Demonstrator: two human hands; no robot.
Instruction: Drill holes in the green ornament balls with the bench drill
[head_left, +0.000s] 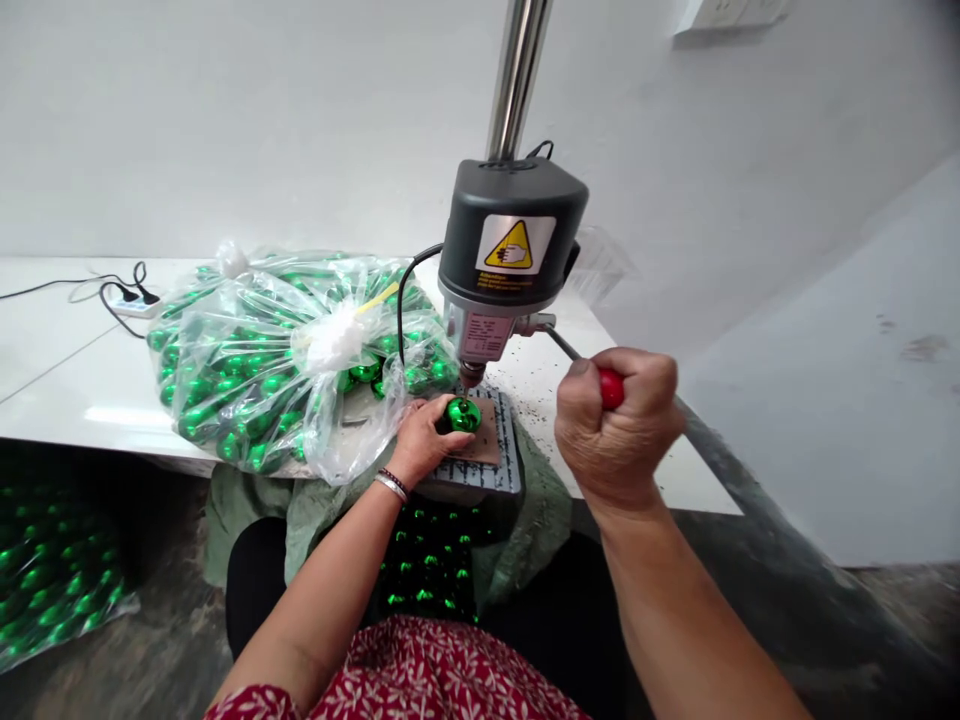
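Note:
A drill press [514, 235] with a dark grey head stands on the white table. Under its chuck, my left hand [429, 437] grips a shiny green ball [463, 414] between thumb and fingers, over a brown board [487, 435] on the press base. The drill tip is at the top of the ball; whether it has entered cannot be made out. My right hand [619, 425] is wrapped round the red knob [610, 388] of the press lever, to the right of the machine.
A clear plastic bag [247, 370] full of green balls lies left of the press. A power strip [135, 303] with cables sits behind it. More green balls lie in my lap [427, 560] and in a bag on the floor [52, 560]. Dark shavings dot the white table [555, 380].

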